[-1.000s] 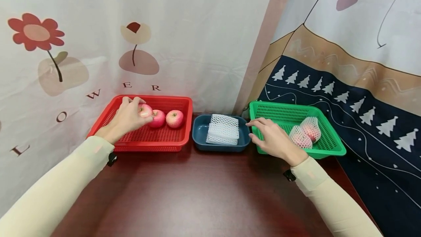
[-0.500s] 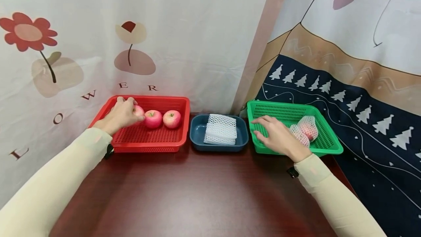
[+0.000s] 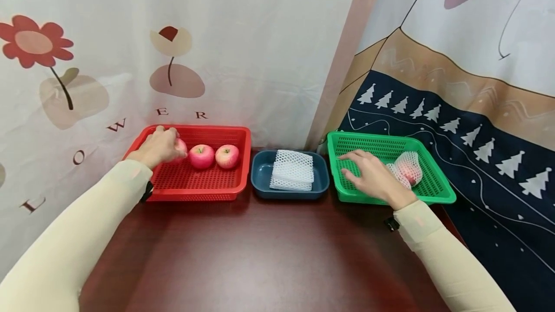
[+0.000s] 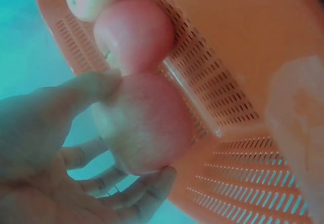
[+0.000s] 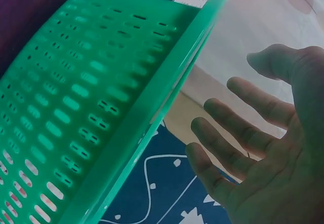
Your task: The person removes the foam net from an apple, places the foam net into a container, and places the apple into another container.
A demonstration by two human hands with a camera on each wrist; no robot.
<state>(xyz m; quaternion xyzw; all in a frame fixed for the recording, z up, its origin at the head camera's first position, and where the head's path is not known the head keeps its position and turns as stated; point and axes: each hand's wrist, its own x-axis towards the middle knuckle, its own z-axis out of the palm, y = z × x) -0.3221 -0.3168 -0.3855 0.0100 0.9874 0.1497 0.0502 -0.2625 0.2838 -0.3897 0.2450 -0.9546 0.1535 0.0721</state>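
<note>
My left hand [image 3: 157,149] is inside the red basket [image 3: 197,181], thumb and fingers curled round a pink-red apple [image 3: 180,148]. In the left wrist view the gripped apple [image 4: 149,125] sits close to a second apple [image 4: 134,34], with the thumb near where they meet. To its right in the basket are two more apples, one at the middle [image 3: 201,156] and one at the right [image 3: 227,156]. My right hand [image 3: 373,175] hovers over the green basket [image 3: 362,142]; its fingers are spread and loosely bent, holding nothing, as the right wrist view also shows.
Between the baskets stands a dark blue tray [image 3: 321,187] with white foam fruit nets [image 3: 292,171] lying in it. Two net-wrapped apples, one [image 3: 409,167] plainly seen, lie at the right of the green basket. A printed curtain [image 3: 269,52] hangs behind the brown table [image 3: 260,249].
My left hand has moved slightly left with the apple, away from the other two. My right hand has shifted a little to the right, further over the green basket.
</note>
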